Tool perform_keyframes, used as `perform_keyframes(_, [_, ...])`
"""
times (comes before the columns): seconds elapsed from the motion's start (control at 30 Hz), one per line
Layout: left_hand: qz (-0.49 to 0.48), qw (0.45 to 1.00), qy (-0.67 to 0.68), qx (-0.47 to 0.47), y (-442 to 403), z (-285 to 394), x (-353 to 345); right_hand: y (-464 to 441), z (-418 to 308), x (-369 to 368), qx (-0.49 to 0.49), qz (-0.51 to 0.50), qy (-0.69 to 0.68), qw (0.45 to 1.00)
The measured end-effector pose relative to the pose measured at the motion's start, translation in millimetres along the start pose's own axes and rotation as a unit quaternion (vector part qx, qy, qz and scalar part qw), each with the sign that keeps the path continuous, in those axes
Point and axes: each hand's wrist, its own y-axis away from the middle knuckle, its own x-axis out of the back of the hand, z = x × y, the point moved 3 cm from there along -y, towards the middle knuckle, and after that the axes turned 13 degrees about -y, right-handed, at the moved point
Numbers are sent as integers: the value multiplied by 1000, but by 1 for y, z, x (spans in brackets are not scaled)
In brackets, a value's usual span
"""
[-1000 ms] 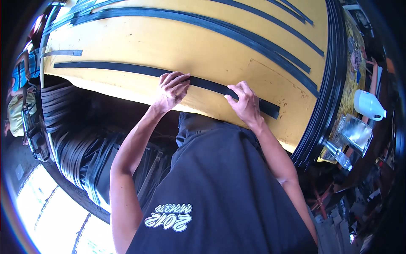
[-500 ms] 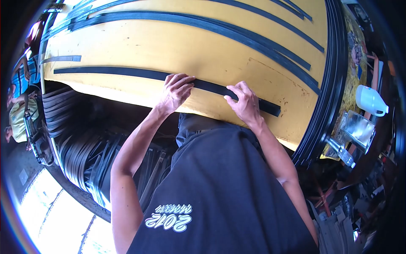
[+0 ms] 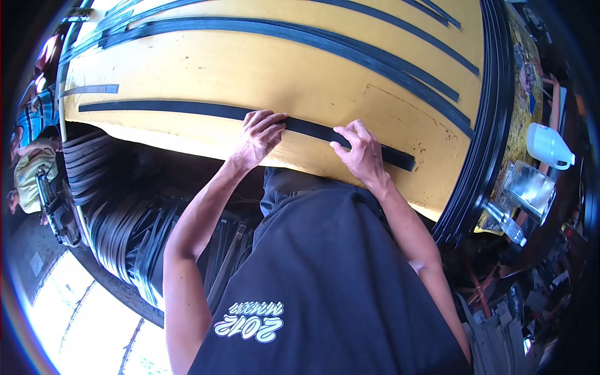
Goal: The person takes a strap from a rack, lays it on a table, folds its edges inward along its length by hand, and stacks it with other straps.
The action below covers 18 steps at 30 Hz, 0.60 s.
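Note:
A long black strip (image 3: 181, 107) lies along the near edge of the yellow table (image 3: 250, 69). My left hand (image 3: 262, 134) is closed on the strip near its middle, fingers curled over it. To the right, my right hand (image 3: 359, 147) pinches the same strip between thumb and fingers, a short way from its right end. Farther back, several longer dark strips (image 3: 300, 37) run across the table. A short grey strip (image 3: 90, 89) rests at the left side.
Stacked black strips (image 3: 484, 112) hang over the table's right edge. Beyond them are a white jug (image 3: 550, 146), a metal can (image 3: 528, 190) and a clear bottle (image 3: 505, 224). Bundled strips (image 3: 100, 162) are below at the left, with people (image 3: 34, 125) farther left.
Since one second ago, my left hand and the strip's left part have shifted slightly down and my left hand a little right. My right hand has barely moved.

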Motion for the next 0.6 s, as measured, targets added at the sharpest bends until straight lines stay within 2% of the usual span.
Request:
perform_keyframes(0.53, [-30, 999, -15, 2, -3, 6, 1, -1, 1, -2, 1, 0, 5, 1000])
perform_keyframes(0.6, [-50, 999, -9, -21, -9, 14, 5, -1, 1, -1, -1, -2, 5, 1000])
